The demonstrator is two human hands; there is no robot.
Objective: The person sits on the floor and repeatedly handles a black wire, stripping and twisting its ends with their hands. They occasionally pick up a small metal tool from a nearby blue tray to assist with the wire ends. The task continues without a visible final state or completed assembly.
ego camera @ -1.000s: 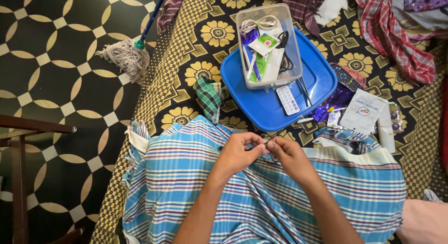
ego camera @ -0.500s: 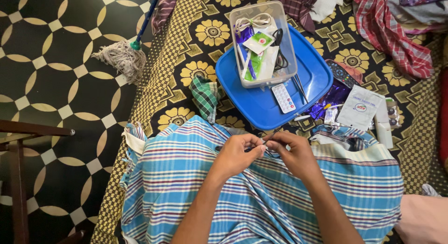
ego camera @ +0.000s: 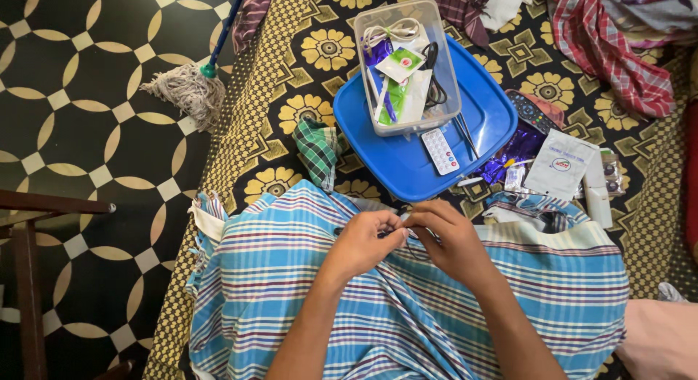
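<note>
Head view: looking straight down on a bed covered in a dark spread with yellow flowers, everything placed here against the blue tray (ego camera: 414,162).
Cloth: a blue striped cloth (ego camera: 407,314) is lying spread just below the tray, reaching from the bed's floor-side edge across under both forearms.
Left hand: the left hand (ego camera: 363,242) is sitting on the cloth just below the tray, fingers curled in and pinching at the fabric's upper edge.
Right hand: the right hand (ego camera: 454,242) is touching the left one fingertip to fingertip, fingers clenched on something thin and pale; I cannot tell whether it is a needle, a thread or a fold.
Handling: the cloth looks light, soft and limp, folding wherever it is lifted, so I judge a pinch at the edge near the fingertips holds it best.
On the tray: a clear plastic box (ego camera: 407,64) is standing on it, holding cables and packets, with a small white keypad-like card (ego camera: 440,151) beside it.
Around the tray: a green checked scrap (ego camera: 318,149) is lying to its left, a white sachet (ego camera: 560,164) to its right, a mop head (ego camera: 190,91) on the floor further left.
Hidden: the cloth's lower part is running out of view, and the pinched point is covered by fingers.
</note>
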